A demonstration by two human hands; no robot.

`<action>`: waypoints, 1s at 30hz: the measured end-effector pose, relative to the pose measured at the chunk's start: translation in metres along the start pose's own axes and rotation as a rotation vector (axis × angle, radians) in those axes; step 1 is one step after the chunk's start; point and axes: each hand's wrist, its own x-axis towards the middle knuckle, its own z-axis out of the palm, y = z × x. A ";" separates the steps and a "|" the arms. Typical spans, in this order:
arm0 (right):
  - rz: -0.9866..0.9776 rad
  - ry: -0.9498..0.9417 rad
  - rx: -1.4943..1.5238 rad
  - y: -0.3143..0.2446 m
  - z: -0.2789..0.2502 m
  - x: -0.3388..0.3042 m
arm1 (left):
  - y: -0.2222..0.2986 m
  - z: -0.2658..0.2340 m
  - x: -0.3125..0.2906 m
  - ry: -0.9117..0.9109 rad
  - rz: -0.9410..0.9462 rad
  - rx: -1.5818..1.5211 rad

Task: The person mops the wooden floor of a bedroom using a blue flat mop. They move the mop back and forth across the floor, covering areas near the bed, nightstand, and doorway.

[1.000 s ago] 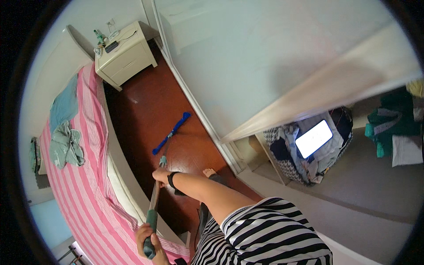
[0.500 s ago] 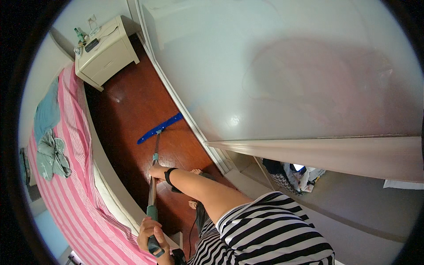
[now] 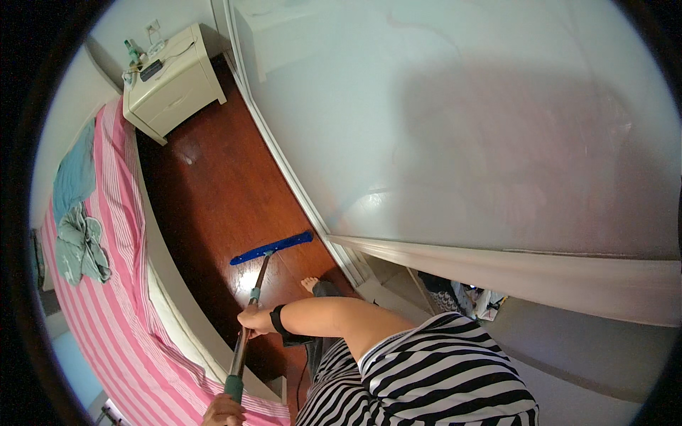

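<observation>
A flat mop with a long narrow blue head [image 3: 272, 248] rests on the reddish-brown wooden floor [image 3: 213, 192]. Its metal pole [image 3: 240, 351], with grey-green grip sections, slants down to the lower left. My right hand [image 3: 253, 319], a black band at its wrist, is wrapped around the middle of the pole. Lower down, my left hand [image 3: 223, 412] grips the pole's upper end, partly cut off by the picture's lower edge.
A bed [image 3: 106, 312] with pink striped bedding and crumpled grey-green clothing [image 3: 82, 245] runs along the left. A cream nightstand [image 3: 177, 92] stands at the far end. Pale sliding panels [image 3: 341, 142] line the right, with clothes [image 3: 472, 298] inside an opening. My bare foot [image 3: 310, 284] is close to the mop head.
The mop head has come nearer along the floor, toward my feet, and slightly right. My left hand has moved down and left with the handle end; both hands keep their hold.
</observation>
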 end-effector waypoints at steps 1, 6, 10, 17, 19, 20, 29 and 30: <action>-0.020 -0.007 -0.012 -0.003 0.002 0.001 | 0.000 -0.002 0.001 0.029 0.001 -0.020; -0.110 -0.060 -0.060 -0.042 -0.002 0.013 | -0.015 0.001 0.000 0.099 0.015 0.024; -0.417 -0.089 -0.341 -0.081 -0.043 -0.001 | -0.062 0.028 0.006 0.167 0.000 0.032; -0.187 0.001 -0.531 -0.068 -0.055 -0.016 | -0.071 0.022 -0.028 0.103 0.105 0.025; -0.162 0.029 -0.516 -0.044 -0.056 -0.014 | -0.067 0.021 -0.053 0.090 0.126 0.026; -0.138 0.064 -0.479 -0.027 -0.059 -0.015 | -0.067 0.020 -0.066 0.088 0.127 0.014; -0.030 -0.027 -0.312 0.132 -0.030 -0.027 | -0.056 -0.065 -0.198 -0.054 0.081 -0.051; -0.023 -0.001 -0.294 0.154 -0.025 -0.029 | -0.052 -0.073 -0.214 -0.066 0.059 -0.076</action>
